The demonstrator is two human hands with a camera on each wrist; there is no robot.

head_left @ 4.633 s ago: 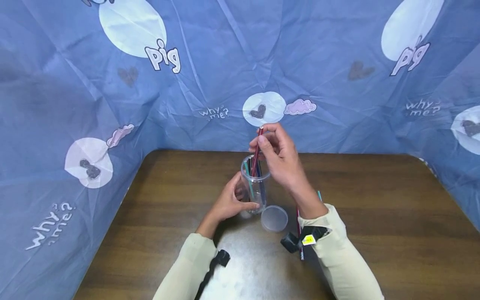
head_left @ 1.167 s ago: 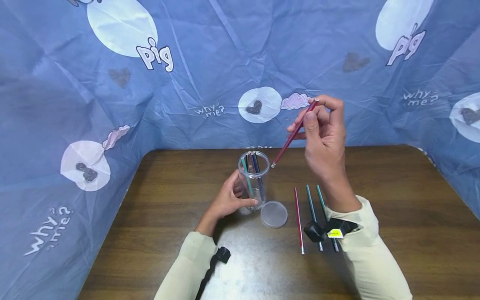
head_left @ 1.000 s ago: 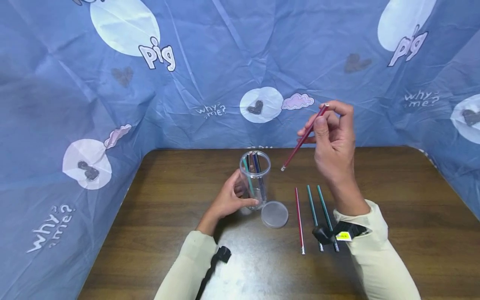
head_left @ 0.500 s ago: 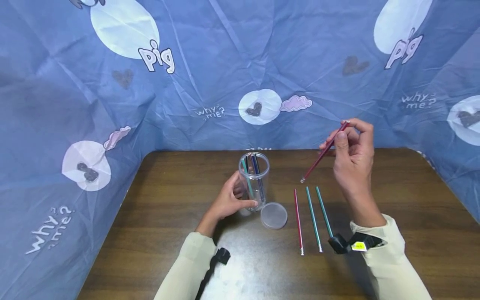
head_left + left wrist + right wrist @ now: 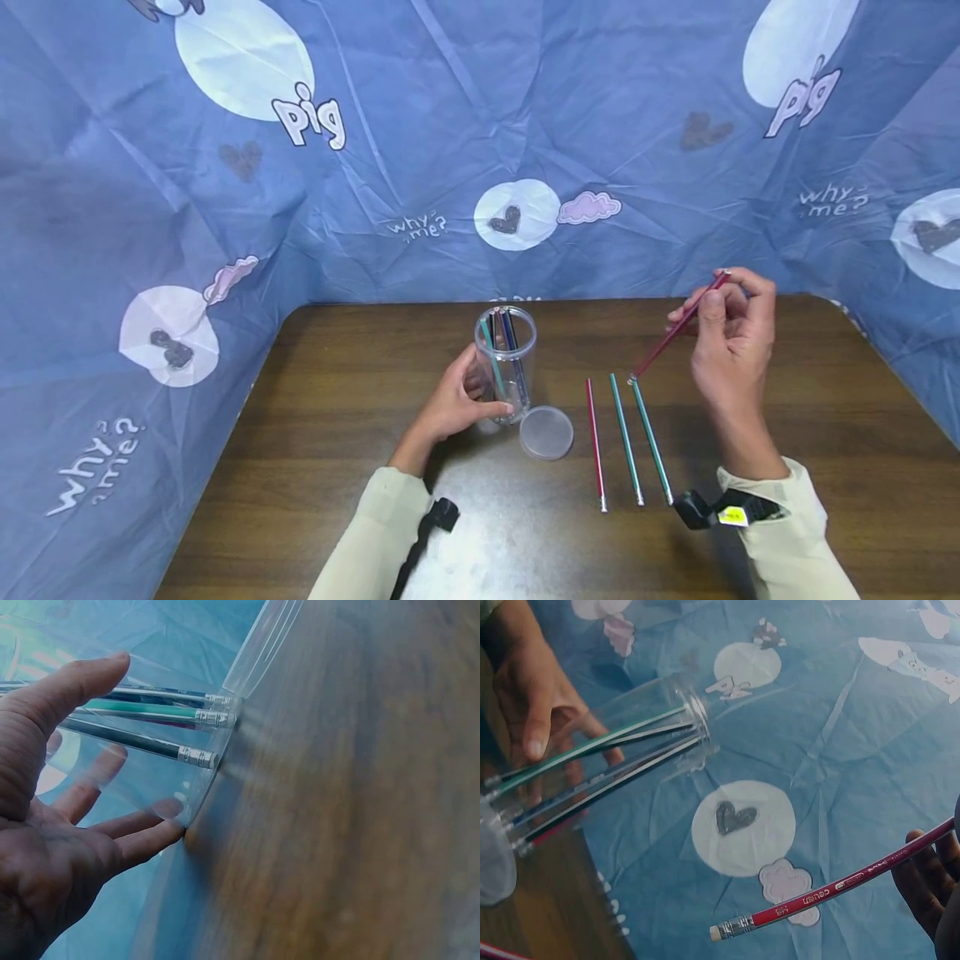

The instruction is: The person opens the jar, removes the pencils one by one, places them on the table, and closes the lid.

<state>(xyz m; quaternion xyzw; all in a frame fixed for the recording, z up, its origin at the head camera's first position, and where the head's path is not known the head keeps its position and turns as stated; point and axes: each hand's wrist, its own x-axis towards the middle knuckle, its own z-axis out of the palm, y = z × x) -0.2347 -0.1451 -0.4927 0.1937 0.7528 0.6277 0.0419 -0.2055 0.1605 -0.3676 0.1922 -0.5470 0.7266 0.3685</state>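
Observation:
My left hand (image 5: 456,402) holds a clear plastic jar (image 5: 507,355) upright on the table, thumb at the front and fingers around its side. Several pencils stand in the jar, a teal pencil (image 5: 592,746) and dark ones among them, eraser ends at the bottom. My right hand (image 5: 735,358) pinches a red pencil (image 5: 677,329) near its upper end. This pencil slants down to the left, its eraser (image 5: 716,932) low, near the top of the rightmost teal pencil (image 5: 652,442) lying on the table; whether they touch I cannot tell.
Left of that pencil lie another teal pencil (image 5: 627,439) and a red pencil (image 5: 596,446), roughly side by side with erasers toward me. A round translucent lid (image 5: 547,433) lies by the jar's base. Blue printed cloth (image 5: 420,150) hangs behind the wooden table (image 5: 337,367).
The right hand has drawn the red pencil out of the jar and carried it right, then lowered it near the pencils on the table. The left hand stays on the jar.

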